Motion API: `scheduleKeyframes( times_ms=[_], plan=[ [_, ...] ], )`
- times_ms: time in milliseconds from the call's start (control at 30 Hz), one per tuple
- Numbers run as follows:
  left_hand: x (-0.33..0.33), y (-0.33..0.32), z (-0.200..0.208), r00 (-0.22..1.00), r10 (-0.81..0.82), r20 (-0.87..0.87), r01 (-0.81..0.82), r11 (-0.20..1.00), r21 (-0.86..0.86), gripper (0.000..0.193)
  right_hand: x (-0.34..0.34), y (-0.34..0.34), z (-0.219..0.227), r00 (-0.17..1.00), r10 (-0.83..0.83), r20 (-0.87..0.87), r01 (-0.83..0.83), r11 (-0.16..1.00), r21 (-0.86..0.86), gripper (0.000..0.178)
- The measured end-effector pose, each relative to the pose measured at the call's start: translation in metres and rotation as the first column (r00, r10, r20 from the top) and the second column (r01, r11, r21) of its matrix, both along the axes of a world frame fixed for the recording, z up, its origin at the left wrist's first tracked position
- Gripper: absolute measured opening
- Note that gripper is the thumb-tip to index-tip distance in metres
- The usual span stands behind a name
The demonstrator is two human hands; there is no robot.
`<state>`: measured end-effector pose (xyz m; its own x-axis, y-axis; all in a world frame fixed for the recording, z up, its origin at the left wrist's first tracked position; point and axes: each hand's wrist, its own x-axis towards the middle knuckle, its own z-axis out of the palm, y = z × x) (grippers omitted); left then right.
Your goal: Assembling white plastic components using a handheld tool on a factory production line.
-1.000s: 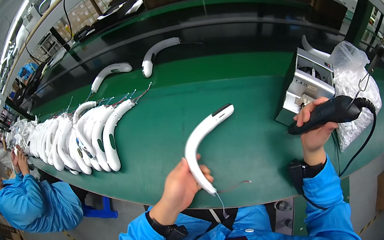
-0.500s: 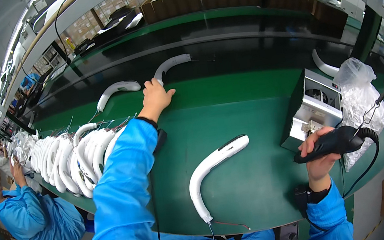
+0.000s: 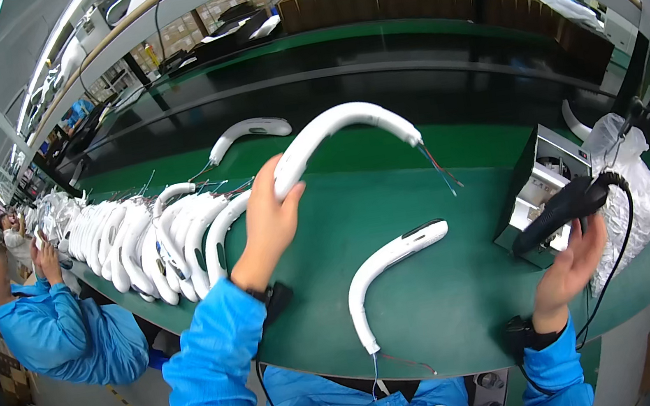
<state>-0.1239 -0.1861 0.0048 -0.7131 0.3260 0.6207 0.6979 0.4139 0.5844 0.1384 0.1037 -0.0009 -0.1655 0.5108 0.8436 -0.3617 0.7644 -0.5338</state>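
Note:
My left hand [image 3: 268,226] is closed around one end of a curved white neck-fan part [image 3: 346,114], lifted above the bench; thin red and blue wires dangle from its other end. At the right, my right hand [image 3: 571,268] has its fingers apart, just below a black handheld electric screwdriver [image 3: 561,213]. The tool hangs from a hook and coiled cord, tilted; whether a fingertip still touches it is hard to tell. Between my hands a second curved white part [image 3: 373,278] lies on the green bench, wires toward me.
Many similar curved parts [image 3: 132,247] are heaped along the left. Another curved part [image 3: 248,129] lies farther back. Near the screwdriver stand an open metal box [image 3: 543,185] and a clear plastic bag [image 3: 628,202]. A co-worker in blue [image 3: 68,322] sits at the left.
My left hand has picked up the curved part from the back of the bench and brought it nearer. My right hand has loosened from the screwdriver and dropped below it.

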Motion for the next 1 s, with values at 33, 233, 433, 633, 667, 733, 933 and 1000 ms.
scheduleKeyframes(
  times_ms=[33, 233, 433, 633, 667, 733, 933, 1000],
  plan=[
    [0.024, -0.014, 0.007, 0.999, -0.006, 0.035, 0.004, 0.999, 0.039, 0.048, 0.017, 0.006, -0.025, 0.999, 0.009, -0.045, 0.000, 0.983, 0.183, 0.049],
    [0.104, -0.096, 0.002, 0.975, 0.131, -0.180, -0.120, 0.990, 0.067, 0.049, -0.019, -0.107, -0.007, 0.289, 0.342, 0.894, -0.660, 0.747, -0.072, 0.072],
    [0.135, -0.132, 0.005, 0.974, 0.143, -0.176, -0.129, 0.988, 0.087, 0.047, -0.081, -0.186, -0.035, 0.417, 0.206, 0.885, -0.698, 0.696, 0.166, 0.072],
    [0.145, -0.148, 0.012, 0.991, 0.129, -0.029, -0.123, 0.981, 0.152, 0.048, -0.144, -0.240, -0.035, 0.450, 0.366, 0.814, -0.792, 0.585, 0.175, 0.055],
    [0.146, -0.151, 0.012, 0.989, 0.142, -0.030, -0.136, 0.979, 0.151, 0.048, -0.141, -0.244, -0.031, 0.446, 0.373, 0.814, -0.800, 0.574, 0.176, 0.055],
    [0.149, -0.157, 0.013, 0.992, 0.073, 0.101, -0.093, 0.972, 0.215, 0.045, -0.116, -0.245, -0.015, 0.515, 0.420, 0.747, -0.821, 0.492, 0.290, 0.044],
    [0.145, -0.139, 0.017, 0.993, -0.115, -0.003, 0.108, 0.926, 0.362, 0.049, -0.060, -0.207, 0.060, 0.741, 0.522, 0.422, -0.671, 0.549, 0.498, 0.042],
    [0.148, -0.126, 0.018, 0.983, -0.183, -0.034, 0.182, 0.913, 0.364, 0.051, -0.069, -0.204, 0.086, 0.808, 0.383, 0.448, -0.578, 0.663, 0.476, 0.049]
  ],
)
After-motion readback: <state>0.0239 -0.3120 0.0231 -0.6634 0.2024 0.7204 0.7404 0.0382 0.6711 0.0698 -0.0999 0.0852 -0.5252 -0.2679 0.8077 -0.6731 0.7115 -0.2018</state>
